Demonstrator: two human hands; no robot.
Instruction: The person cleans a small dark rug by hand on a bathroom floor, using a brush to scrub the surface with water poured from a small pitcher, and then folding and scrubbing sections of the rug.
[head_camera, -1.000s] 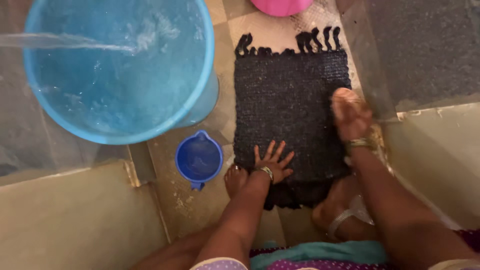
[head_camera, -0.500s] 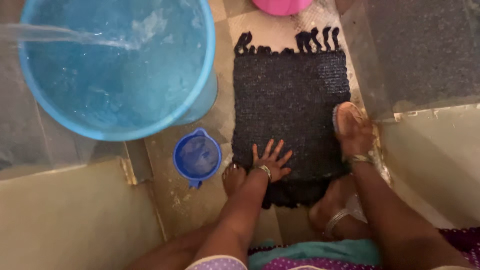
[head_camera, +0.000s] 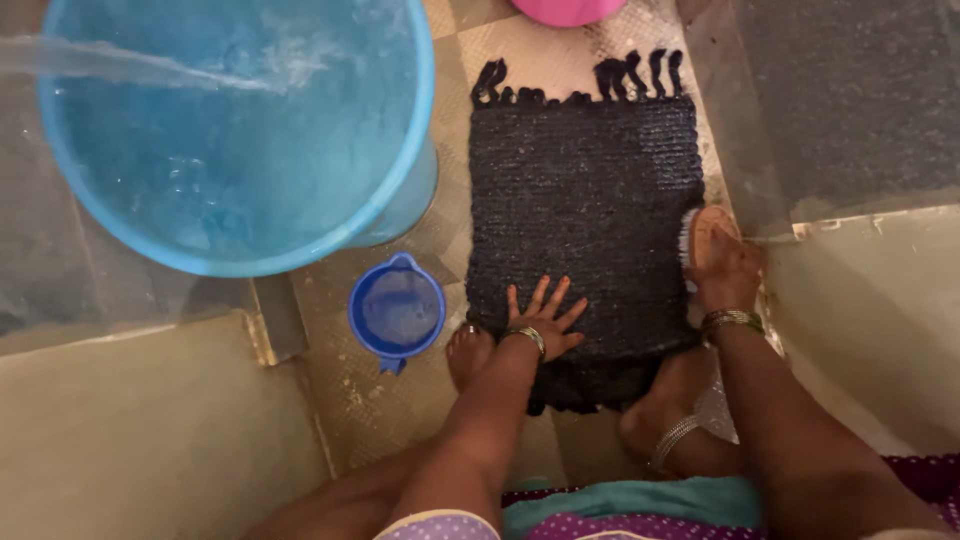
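Right hand (head_camera: 722, 268) pulled back to mat (head_camera: 585, 200) edge, clamped on half-hidden brush (head_camera: 697, 236), left hand (head_camera: 541, 318) splayed flat.

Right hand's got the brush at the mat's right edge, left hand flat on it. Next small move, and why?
Probably a stroke of the scrub brush inward, leftward across the dark mat. The right hand holds it at the mat's right edge, so most of the weave lies to its left. The left hand lies spread flat on the near part, which should keep the mat from sliding.
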